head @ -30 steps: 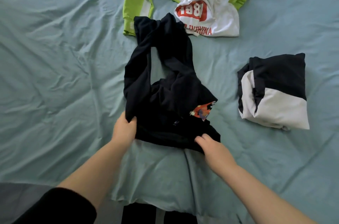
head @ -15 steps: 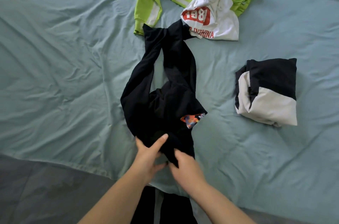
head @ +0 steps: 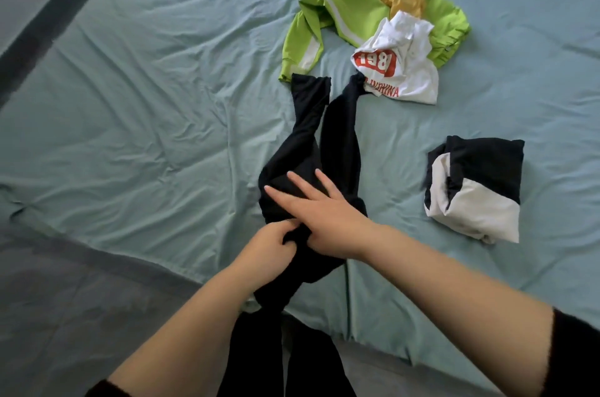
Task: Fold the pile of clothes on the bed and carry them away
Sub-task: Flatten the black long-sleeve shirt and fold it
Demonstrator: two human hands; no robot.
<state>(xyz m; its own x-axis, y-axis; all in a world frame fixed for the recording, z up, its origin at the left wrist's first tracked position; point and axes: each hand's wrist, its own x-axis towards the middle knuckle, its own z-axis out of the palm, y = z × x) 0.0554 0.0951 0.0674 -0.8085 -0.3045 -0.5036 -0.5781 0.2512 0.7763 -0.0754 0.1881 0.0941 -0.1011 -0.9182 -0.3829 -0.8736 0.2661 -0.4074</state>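
A black garment (head: 337,140) lies bunched near the front edge of the bed (head: 146,110), its two long narrow parts stretched away from me. My left hand (head: 271,253) grips its near bunched end with curled fingers. My right hand (head: 321,208) lies flat on top of it, fingers straight and spread, pressing the cloth down. Beyond it lie a green jacket with white stripes (head: 354,3), a yellow piece (head: 404,2) and a crumpled white T-shirt with red print (head: 399,65). A folded black-and-white garment (head: 477,188) sits to the right.
The bed's front edge runs diagonally below my arms, with grey floor (head: 65,315) beyond it on the left. A dark strip (head: 48,23) borders the bed at the upper left. My dark-trousered legs (head: 279,357) stand against the bed edge.
The black garment has been drawn together into a narrower bundle and its coloured patch is now hidden. My right hand has moved onto it and flattened; my left hand has closed on its near end.
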